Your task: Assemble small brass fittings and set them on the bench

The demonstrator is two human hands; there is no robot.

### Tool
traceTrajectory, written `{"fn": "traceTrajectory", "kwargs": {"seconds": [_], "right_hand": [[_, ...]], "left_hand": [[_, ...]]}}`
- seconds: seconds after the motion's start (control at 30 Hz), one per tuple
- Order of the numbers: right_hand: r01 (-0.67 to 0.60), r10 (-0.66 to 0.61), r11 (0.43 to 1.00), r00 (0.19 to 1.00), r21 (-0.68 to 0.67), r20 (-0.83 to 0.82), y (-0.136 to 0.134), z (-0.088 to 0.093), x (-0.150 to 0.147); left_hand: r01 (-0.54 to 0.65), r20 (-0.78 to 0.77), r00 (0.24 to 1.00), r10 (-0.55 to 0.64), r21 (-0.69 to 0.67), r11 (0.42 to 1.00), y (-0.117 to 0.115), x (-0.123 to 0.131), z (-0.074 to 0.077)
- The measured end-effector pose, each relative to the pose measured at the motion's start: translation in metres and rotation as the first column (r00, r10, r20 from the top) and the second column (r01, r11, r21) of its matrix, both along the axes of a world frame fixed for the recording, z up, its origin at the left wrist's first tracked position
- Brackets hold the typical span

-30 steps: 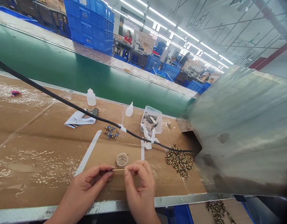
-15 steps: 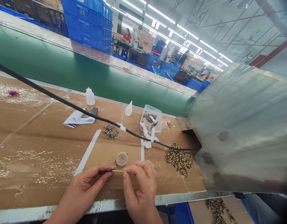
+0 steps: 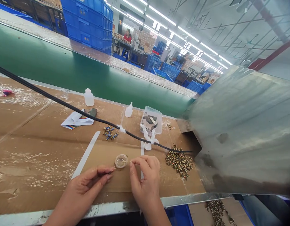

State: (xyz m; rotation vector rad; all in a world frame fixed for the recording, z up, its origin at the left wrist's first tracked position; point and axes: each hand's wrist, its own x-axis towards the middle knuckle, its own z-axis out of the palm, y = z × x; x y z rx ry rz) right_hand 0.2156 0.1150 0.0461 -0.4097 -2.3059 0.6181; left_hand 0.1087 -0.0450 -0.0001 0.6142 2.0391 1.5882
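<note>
My right hand (image 3: pixel 146 180) pinches a thin pale wooden stick (image 3: pixel 126 162). The stick's far end reaches over a small round clear cup (image 3: pixel 117 162), which stands on the cardboard between my hands. To the left, my left hand (image 3: pixel 88 185) has its thumb and fingertips closed in a pinch; whatever they hold is too small to make out. Beyond the cup lies a small cluster of blue, black and gold pieces (image 3: pixel 110 133). A larger heap of small dark and gold pieces (image 3: pixel 180 161) is to the right of my right hand.
A black cable (image 3: pixel 107 121) crosses above the cardboard-covered table (image 3: pixel 41 150). Farther back are two white bottles (image 3: pixel 89 98), a folded cloth (image 3: pixel 76 120) and a clear tub (image 3: pixel 158 121). A metal panel (image 3: pixel 243 131) stands at right, and a green belt (image 3: pixel 97 73) runs behind.
My right hand has moved up and slightly right with the stick, away from my left fingertips, so the stick's end is now at the cup. My left hand stays nearly in place, still pinching.
</note>
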Motion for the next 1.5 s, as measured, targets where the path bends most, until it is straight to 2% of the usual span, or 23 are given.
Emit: {"fn": "traceTrajectory", "kwargs": {"seconds": [0.2,0.33,0.4,0.47,0.57,0.67,0.93,1.17,1.5], "right_hand": [[-0.019,0.018,1.0,1.0,0.009,0.022,-0.001,-0.003,-0.004],[-0.028,0.029,0.999,0.999,-0.034,0.037,0.0,-0.004,-0.005],[-0.024,0.026,0.994,0.999,-0.102,0.02,0.002,-0.005,-0.003],[-0.023,0.02,0.974,1.0,-0.225,-0.016,0.003,-0.003,-0.001],[-0.069,0.045,0.906,0.997,-0.417,-0.067,0.001,0.002,0.002],[-0.117,0.093,0.865,0.993,-0.489,-0.075,-0.005,0.009,0.002],[-0.107,0.109,0.864,0.994,-0.493,-0.024,-0.013,0.009,0.001],[-0.099,0.104,0.876,0.994,-0.473,-0.015,-0.014,0.007,0.002],[-0.11,0.111,0.896,0.994,-0.429,-0.022,-0.014,0.01,0.004]], "left_hand": [[0.006,0.006,1.0,-0.006,-0.008,1.0,-0.001,0.0,-0.005],[0.023,0.011,1.0,-0.023,0.001,1.0,-0.004,0.0,-0.006],[0.024,0.025,0.999,-0.024,0.011,1.0,-0.004,0.001,-0.006],[0.018,0.048,0.999,-0.019,0.023,1.0,-0.003,0.001,-0.005],[0.004,0.06,0.998,-0.006,0.035,0.999,-0.001,0.002,-0.002],[-0.014,0.025,1.0,0.014,0.032,0.999,0.001,0.002,0.001],[-0.025,-0.022,0.999,0.026,0.03,0.999,0.0,0.002,-0.001],[0.038,-0.025,0.999,-0.038,0.014,0.999,-0.001,0.0,-0.003],[0.02,-0.045,0.999,-0.02,0.001,1.0,-0.001,0.001,-0.002]]}}
